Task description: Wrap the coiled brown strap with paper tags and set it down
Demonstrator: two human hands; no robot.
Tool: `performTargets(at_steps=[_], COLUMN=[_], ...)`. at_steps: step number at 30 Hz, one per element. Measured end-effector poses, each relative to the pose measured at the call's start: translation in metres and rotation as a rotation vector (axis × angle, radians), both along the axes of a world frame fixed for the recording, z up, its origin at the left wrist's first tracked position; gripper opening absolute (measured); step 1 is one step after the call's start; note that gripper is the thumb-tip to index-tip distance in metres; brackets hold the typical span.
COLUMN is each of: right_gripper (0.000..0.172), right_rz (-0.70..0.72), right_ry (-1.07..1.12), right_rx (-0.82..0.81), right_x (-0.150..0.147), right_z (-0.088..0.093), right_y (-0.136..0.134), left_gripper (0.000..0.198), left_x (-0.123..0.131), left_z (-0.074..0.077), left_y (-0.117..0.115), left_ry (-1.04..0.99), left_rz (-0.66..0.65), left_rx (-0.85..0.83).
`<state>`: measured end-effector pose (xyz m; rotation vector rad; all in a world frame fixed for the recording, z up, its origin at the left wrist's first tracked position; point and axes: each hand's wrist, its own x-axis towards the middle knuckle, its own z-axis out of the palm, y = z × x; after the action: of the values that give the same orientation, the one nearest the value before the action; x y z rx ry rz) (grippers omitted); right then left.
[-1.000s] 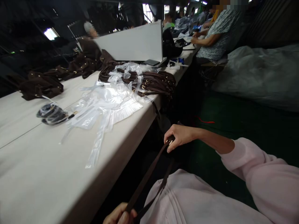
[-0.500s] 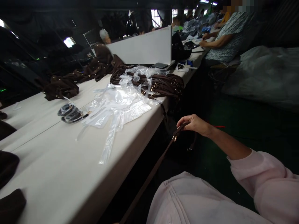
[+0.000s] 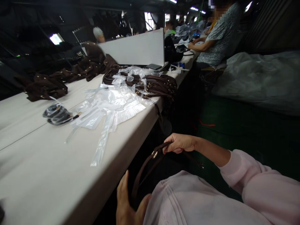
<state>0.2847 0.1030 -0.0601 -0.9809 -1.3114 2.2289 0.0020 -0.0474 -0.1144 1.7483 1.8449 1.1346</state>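
My right hand is closed round a brown leather strap with gold-coloured hardware, just off the table's front edge. One length of the strap sags in a loop toward my lap, and an end with a metal clasp hangs to the right of the hand. Low in the view, my left hand is raised with thumb and fingers spread apart, beside the hanging loop. Whether it touches the strap I cannot tell. A pile of similar brown straps lies at the table edge, partly covered by clear plastic sleeves.
On the pale table are a plastic-wrapped coiled strap and brown bags. A white partition stands behind the straps. Farther along sits a co-worker. Large translucent plastic sacks rest on the floor at the right.
My right hand has come closer and lower, and the strap, stretched before, now droops in a loop. My left hand has risen into view with its fingers apart. The view has shifted slightly right.
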Motion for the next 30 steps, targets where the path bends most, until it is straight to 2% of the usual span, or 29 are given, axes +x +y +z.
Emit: performTargets(at_steps=[2, 4, 6, 8, 11, 13, 16, 19, 21, 25, 28, 30], right_gripper=[0.027, 0.028, 0.031, 0.036, 0.032, 0.029, 0.036, 0.045, 0.048, 0.038, 0.036, 0.037], right_rz=[0.104, 0.184, 0.216, 0.188, 0.095, 0.072, 0.092, 0.067, 0.025, -0.072, -0.142, -0.275], right_ry=[0.020, 0.022, -0.014, -0.124, -0.354, -0.418, -0.366, -0.246, -0.149, -0.037, -0.059, -0.131], right_rx=[-0.027, -0.050, -0.028, 0.072, 0.257, 0.315, 0.249, 0.131, 0.056, -0.017, -0.008, 0.052], right_x=[-0.022, -0.037, -0.042, -0.038, -0.020, -0.006, 0.006, 0.007, 0.004, -0.005, -0.014, -0.016], right_z=[-0.003, -0.008, -0.016, -0.024, -0.034, -0.035, -0.033, -0.029, -0.028, -0.030, -0.034, -0.036], right_y=[-0.016, -0.027, -0.029, -0.023, -0.006, 0.003, 0.010, 0.010, 0.009, 0.000, -0.008, -0.012], left_gripper=[0.076, 0.053, 0.031, 0.030, 0.046, 0.052, 0.053, 0.049, 0.046, 0.051, 0.064, 0.067], left_x=[0.028, 0.045, 0.046, 0.031, -0.008, -0.029, -0.043, -0.044, -0.045, -0.046, -0.038, -0.029], left_z=[0.018, 0.031, 0.033, 0.024, -0.001, -0.018, -0.037, -0.046, -0.051, -0.065, -0.072, -0.074], left_y=[0.017, 0.032, 0.041, 0.045, 0.043, 0.040, 0.035, 0.035, 0.038, 0.048, 0.055, 0.058], left_ry=[0.071, 0.051, -0.068, -0.280, -0.596, -0.708, -0.787, -0.802, -0.788, -0.760, -0.720, -0.627], left_rz=[-0.107, -0.309, -0.412, -0.322, -0.102, -0.080, -0.124, -0.202, -0.300, -0.516, -0.581, -0.553], left_rx=[0.105, 0.115, -0.004, -0.192, -0.448, -0.583, -0.690, -0.702, -0.746, -0.855, -0.809, -0.733])
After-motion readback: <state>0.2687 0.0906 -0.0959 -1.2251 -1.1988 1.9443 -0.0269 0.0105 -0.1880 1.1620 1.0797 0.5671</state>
